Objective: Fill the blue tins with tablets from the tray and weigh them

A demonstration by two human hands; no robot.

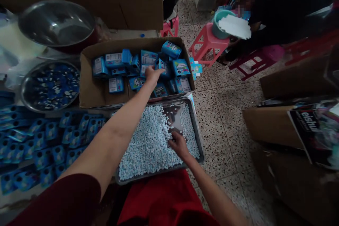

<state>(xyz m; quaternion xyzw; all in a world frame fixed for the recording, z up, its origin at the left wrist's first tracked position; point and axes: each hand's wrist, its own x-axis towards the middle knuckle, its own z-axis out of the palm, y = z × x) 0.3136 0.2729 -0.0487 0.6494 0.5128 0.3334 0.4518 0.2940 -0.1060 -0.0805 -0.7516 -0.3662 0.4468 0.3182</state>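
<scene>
Here, the left hand (152, 74) is stretched into an open cardboard box (88, 90), its fingers laid at the lower edge of a small blue packet (160, 64). The packet is positioned just ahead of that hand, among other blue packets (181, 68) heaped at varied tilts. The right hand (178, 143) is lowered with curled fingers to the pale pellets (148, 141), which are spread mostly on its left in a metal tray (178, 117). From this angle it cannot be told whether the packet is gripped or merely touched, nor whether any pellets are pinched. The box is placed just beyond the tray. Farther left, blue and white pieces (53, 84) are held in a metal bowl (23, 88), and packets with round openings (51, 130) are grouped nearer. Well apart on the right, a teal tub (219, 31) is supported by a pink stool (208, 42).
</scene>
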